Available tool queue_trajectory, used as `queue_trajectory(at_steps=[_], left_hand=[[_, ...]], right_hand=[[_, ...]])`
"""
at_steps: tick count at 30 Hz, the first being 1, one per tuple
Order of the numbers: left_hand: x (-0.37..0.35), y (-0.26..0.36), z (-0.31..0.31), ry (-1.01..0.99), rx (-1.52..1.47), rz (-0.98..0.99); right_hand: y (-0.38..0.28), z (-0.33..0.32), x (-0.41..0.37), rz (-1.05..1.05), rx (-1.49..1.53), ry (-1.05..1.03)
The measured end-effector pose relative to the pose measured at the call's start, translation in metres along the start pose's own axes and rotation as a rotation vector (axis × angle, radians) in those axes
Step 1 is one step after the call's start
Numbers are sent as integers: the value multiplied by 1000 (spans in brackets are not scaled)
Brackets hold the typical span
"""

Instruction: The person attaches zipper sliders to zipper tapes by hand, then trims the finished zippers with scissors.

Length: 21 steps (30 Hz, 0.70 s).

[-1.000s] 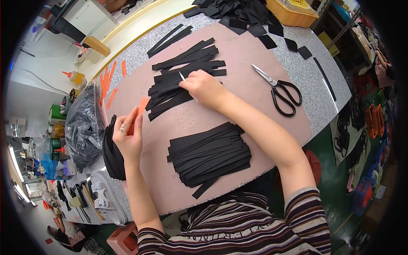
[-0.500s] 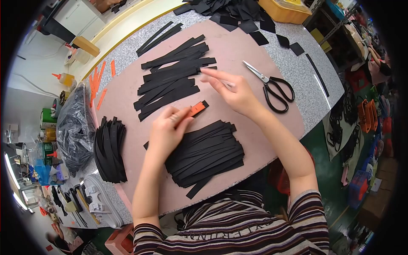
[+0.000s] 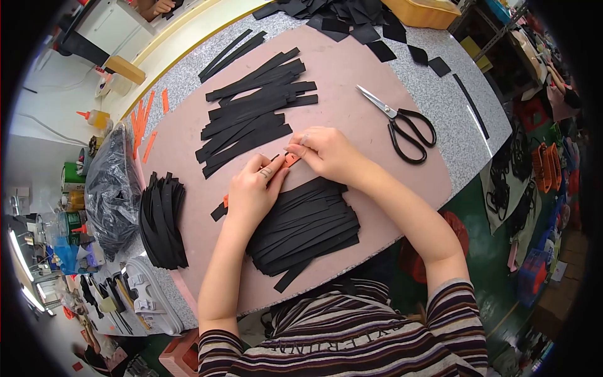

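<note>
An orange strip (image 3: 291, 159) lies along a black strip (image 3: 218, 213), whose far-left end shows past my left wrist. My left hand (image 3: 250, 191) is closed on both, thumb and fingers gripping near their right end. At that end my right hand (image 3: 323, 152) pinches with its fingertips, touching the orange strip; the exact hold is partly hidden. Just below my hands lies a thick pile of black strips (image 3: 308, 226). Above them, more black strips (image 3: 251, 116) are spread in overlapping groups. Black-handled scissors (image 3: 402, 125) rest to the right, blades partly spread.
A pink mat (image 3: 352, 63) covers much of the speckled table (image 3: 474, 113). On the left stand a bundle of black strips (image 3: 163, 220), loose orange strips (image 3: 149, 147) and a plastic bag (image 3: 113, 188). Black squares (image 3: 383, 50) and a yellow box (image 3: 427, 12) sit at the back.
My right hand has come down and left from above the strips to the end of the orange strip, its fingers closing there. Another person's hand now shows at the top left.
</note>
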<state>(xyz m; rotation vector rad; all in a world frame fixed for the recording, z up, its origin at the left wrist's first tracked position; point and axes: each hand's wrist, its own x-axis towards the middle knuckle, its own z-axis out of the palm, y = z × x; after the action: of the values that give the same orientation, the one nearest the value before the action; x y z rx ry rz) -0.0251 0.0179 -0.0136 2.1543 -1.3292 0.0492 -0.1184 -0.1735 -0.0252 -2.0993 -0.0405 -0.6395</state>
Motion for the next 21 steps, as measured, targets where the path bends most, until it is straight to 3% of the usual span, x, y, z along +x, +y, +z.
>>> queue_trajectory(at_steps=[3, 6, 10, 12, 15, 18, 21], left_hand=[[0, -1, 0, 1, -12, -5], [1, -3, 2, 9, -14, 30], [0, -4, 0, -7, -19, 20], [-1, -9, -9, 113, -10, -6], [-1, -20, -38, 272, 27, -94], [-6, -27, -60, 339, 64, -135], [-13, -35, -67, 368, 86, -129]], right_hand=[[-4, -4, 0, 64, -50, -45], [-4, 14, 2, -26, 70, 34], [-11, 0, 3, 23, -20, -76], [-17, -12, 4, 107, -88, -145], [-1, -5, 3, -324, -247, -156], [-2, 6, 9, -454, -364, -260], [7, 9, 16, -356, -260, -284]])
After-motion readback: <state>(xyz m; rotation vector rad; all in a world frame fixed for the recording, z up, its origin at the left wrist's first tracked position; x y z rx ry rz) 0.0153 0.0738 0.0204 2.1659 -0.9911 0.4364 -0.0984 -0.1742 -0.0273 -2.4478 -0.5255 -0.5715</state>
